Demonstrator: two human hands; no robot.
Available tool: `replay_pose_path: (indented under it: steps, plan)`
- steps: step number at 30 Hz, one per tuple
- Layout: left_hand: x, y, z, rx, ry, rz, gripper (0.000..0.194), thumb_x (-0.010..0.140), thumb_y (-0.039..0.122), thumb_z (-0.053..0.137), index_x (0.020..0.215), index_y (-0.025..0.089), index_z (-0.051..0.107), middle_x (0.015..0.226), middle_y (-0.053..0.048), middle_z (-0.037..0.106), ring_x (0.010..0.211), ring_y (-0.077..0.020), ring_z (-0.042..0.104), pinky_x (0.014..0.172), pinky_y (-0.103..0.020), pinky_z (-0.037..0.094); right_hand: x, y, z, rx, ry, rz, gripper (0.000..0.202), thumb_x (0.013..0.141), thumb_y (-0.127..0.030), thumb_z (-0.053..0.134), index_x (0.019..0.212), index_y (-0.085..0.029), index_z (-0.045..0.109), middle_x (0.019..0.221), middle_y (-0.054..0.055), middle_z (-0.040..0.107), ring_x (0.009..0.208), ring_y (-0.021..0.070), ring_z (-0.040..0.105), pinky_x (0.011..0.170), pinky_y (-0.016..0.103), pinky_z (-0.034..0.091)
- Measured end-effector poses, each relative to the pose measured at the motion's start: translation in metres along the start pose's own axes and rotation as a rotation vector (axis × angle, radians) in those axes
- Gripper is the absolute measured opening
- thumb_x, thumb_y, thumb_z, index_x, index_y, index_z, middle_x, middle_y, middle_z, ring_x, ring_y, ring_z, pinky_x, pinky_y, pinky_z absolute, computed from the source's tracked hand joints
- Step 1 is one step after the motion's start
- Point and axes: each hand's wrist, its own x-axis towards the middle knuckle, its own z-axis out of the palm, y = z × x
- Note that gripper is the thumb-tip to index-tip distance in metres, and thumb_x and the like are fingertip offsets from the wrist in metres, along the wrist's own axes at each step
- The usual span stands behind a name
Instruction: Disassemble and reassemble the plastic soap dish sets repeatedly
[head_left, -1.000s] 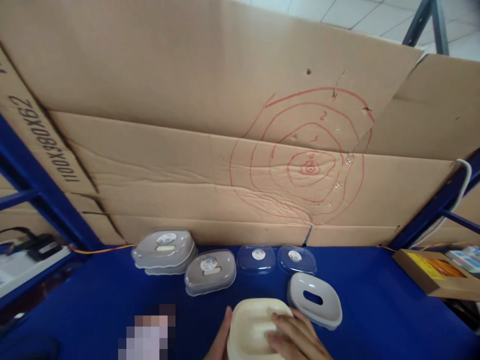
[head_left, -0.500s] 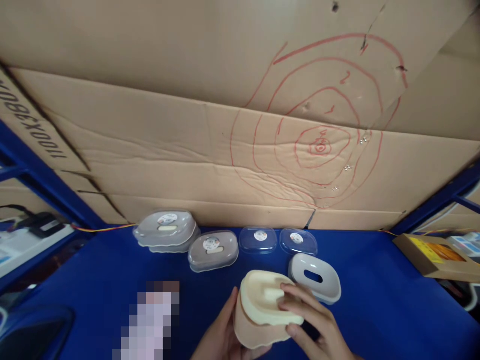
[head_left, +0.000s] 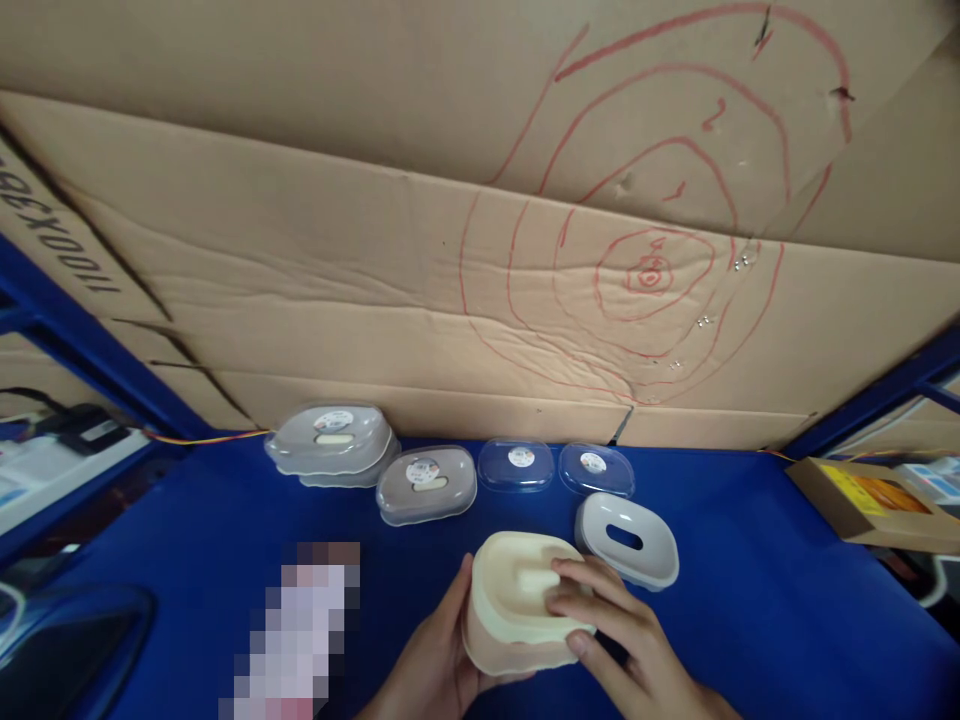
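A cream oval plastic tray (head_left: 501, 580) with a raised bar in its middle sits on a beige, wavy-edged oval base (head_left: 499, 652), like the parts of a soap box. My left hand (head_left: 442, 640) is wrapped around the base from the left and below, its thumb along the side. My right hand (head_left: 619, 625) grips the tray's right side, fingertips near the bar and thumb at the rim. Just behind that hand lies a grey oval tray (head_left: 652, 530) with a long slot. Part of the base is hidden by my hands.
Along the back stand stacked boxes with clear lids (head_left: 352, 440), another lidded box (head_left: 450, 475) and two loose clear lids (head_left: 517, 470) (head_left: 611, 465). A cardboard wall (head_left: 337, 280) rises behind the blue table (head_left: 240, 500). An open carton (head_left: 862, 500) stands at the right. A pixelated patch covers something at left.
The cream tray has come down onto the base, and the gap at its left has narrowed. Both hands and the box have shifted slightly left. The camera view has tilted a little.
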Motion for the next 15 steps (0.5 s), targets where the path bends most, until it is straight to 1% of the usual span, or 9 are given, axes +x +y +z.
replay_pose_path:
  steps: [3, 6, 8, 10, 12, 13, 15]
  plan:
    - [0.001, -0.001, 0.0, 0.004, 0.009, -0.004, 0.076, 0.097, 0.065, 0.061, 0.148, 0.009, 0.06, 0.123, -0.018, 0.079, 0.11, -0.0352, 0.077, 0.084, -0.039, 0.062, 0.001, -0.001, 0.0, -0.009, -0.005, -0.001, 0.029, 0.103, -0.027, 0.063, 0.131, -0.026, 0.072, 0.142, 0.01, 0.07, 0.133, 0.0229, 0.067, 0.117, 0.036, 0.048]
    - [0.001, -0.001, 0.0, -0.014, 0.019, -0.007, 0.077, 0.097, 0.065, 0.06, 0.151, 0.01, 0.057, 0.125, -0.019, 0.078, 0.112, -0.0354, 0.076, 0.085, -0.04, 0.062, 0.004, -0.002, -0.002, -0.005, 0.002, -0.011, 0.028, 0.104, -0.028, 0.062, 0.129, -0.026, 0.074, 0.14, 0.01, 0.071, 0.13, 0.0236, 0.069, 0.116, 0.037, 0.05]
    - [0.0, 0.0, 0.001, -0.018, 0.021, -0.01, 0.077, 0.096, 0.065, 0.062, 0.152, 0.012, 0.057, 0.124, -0.018, 0.079, 0.112, -0.0361, 0.076, 0.084, -0.04, 0.062, 0.006, -0.002, -0.008, -0.009, 0.055, -0.005, 0.026, 0.104, -0.029, 0.062, 0.126, -0.026, 0.075, 0.137, 0.01, 0.073, 0.128, 0.0235, 0.07, 0.114, 0.036, 0.052]
    - [-0.003, 0.004, 0.003, -0.01, 0.014, 0.004, 0.073, 0.097, 0.063, 0.061, 0.15, 0.013, 0.059, 0.124, -0.017, 0.079, 0.111, -0.0365, 0.076, 0.083, -0.041, 0.062, 0.003, -0.001, -0.018, -0.04, 0.157, 0.032, 0.024, 0.104, -0.029, 0.062, 0.123, -0.026, 0.076, 0.134, 0.009, 0.074, 0.128, 0.0231, 0.07, 0.114, 0.035, 0.053]
    - [-0.005, 0.009, 0.004, -0.006, 0.004, 0.033, 0.069, 0.099, 0.064, 0.057, 0.146, 0.014, 0.062, 0.122, -0.016, 0.08, 0.109, -0.0368, 0.076, 0.081, -0.042, 0.063, -0.011, 0.0, -0.03, -0.1, 0.243, 0.087, 0.023, 0.103, -0.031, 0.064, 0.122, -0.026, 0.076, 0.133, 0.009, 0.074, 0.126, 0.024, 0.071, 0.113, 0.034, 0.054]
    - [-0.006, 0.011, 0.005, -0.015, 0.001, 0.052, 0.07, 0.099, 0.066, 0.055, 0.144, 0.013, 0.063, 0.121, -0.016, 0.08, 0.109, -0.0368, 0.076, 0.08, -0.042, 0.063, -0.023, 0.001, -0.035, -0.135, 0.257, 0.109, 0.024, 0.102, -0.031, 0.065, 0.123, -0.026, 0.076, 0.133, 0.009, 0.073, 0.124, 0.025, 0.072, 0.112, 0.036, 0.055]
    - [-0.007, 0.016, 0.005, -0.039, 0.018, 0.098, 0.068, 0.1, 0.066, 0.053, 0.141, 0.013, 0.065, 0.12, -0.016, 0.081, 0.107, -0.0359, 0.076, 0.079, -0.041, 0.063, -0.055, 0.003, -0.042, -0.22, 0.259, 0.136, 0.024, 0.099, -0.033, 0.069, 0.12, -0.027, 0.078, 0.126, 0.009, 0.077, 0.12, 0.0285, 0.074, 0.109, 0.038, 0.059]
